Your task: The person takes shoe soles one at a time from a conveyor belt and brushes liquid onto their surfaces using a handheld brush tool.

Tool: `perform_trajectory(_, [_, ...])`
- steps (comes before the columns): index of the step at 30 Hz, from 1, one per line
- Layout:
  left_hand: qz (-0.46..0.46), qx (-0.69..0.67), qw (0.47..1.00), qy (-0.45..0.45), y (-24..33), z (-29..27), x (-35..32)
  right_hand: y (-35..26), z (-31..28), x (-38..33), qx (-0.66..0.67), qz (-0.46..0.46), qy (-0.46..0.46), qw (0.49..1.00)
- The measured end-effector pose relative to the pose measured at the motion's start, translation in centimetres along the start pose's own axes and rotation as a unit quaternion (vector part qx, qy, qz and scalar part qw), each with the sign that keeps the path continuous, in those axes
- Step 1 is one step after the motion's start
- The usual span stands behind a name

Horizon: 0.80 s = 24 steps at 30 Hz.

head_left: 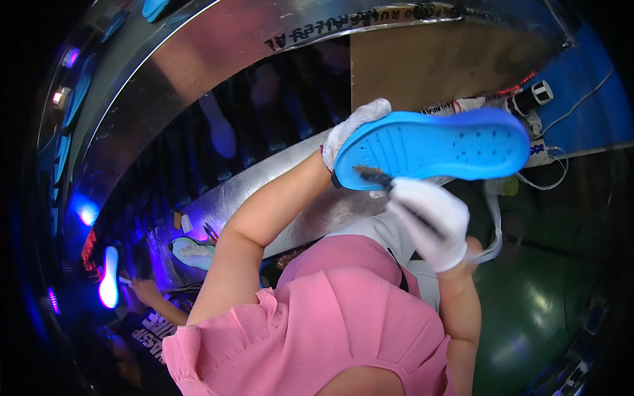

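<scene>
A bright blue shoe sole (429, 145) is held up in front of me, its face with ridges and small dimples turned toward me. My left hand (353, 129), in a white knit glove, grips the sole's left end. In my gloved right hand (432, 221) is a dark-handled brush (375, 175) with brownish bristles. Its tip lies against or just over the sole's lower left edge; I cannot tell if it touches. The right hand is slightly blurred, its fingers closed round the handle.
Beyond the metal ledge (290, 168) runs a dark conveyor with several soles, one a dim insole shape (218, 125). A brown cardboard panel (456, 59) stands behind. At left, a co-worker's hand (146, 290) is near a glowing sole (109, 277). A pale sole (193, 252) lies beside my left arm.
</scene>
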State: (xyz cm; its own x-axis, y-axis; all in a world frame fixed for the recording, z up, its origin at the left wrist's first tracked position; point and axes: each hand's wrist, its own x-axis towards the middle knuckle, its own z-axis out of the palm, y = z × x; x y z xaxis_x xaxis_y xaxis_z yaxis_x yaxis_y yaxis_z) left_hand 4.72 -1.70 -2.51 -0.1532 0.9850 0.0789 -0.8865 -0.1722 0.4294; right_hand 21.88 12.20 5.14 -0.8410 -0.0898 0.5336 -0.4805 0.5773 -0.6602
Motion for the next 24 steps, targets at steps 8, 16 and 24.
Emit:
perform_trajectory(8, [-0.007,0.304,0.935,0.182,2.8,3.4,-0.3,-0.8,-0.2,0.7,-0.095,-0.037,-0.107,0.989])
perform_trajectory(16, [0.327,0.666,0.666,-0.078,3.1,-4.6,1.5,-1.2,-0.4,0.2,-0.187,-0.081,-0.094,0.974])
perform_trajectory(24, [0.249,0.651,0.711,-0.099,4.8,-5.9,0.9,-3.4,-1.0,0.5,-0.239,-0.068,-0.12,0.961])
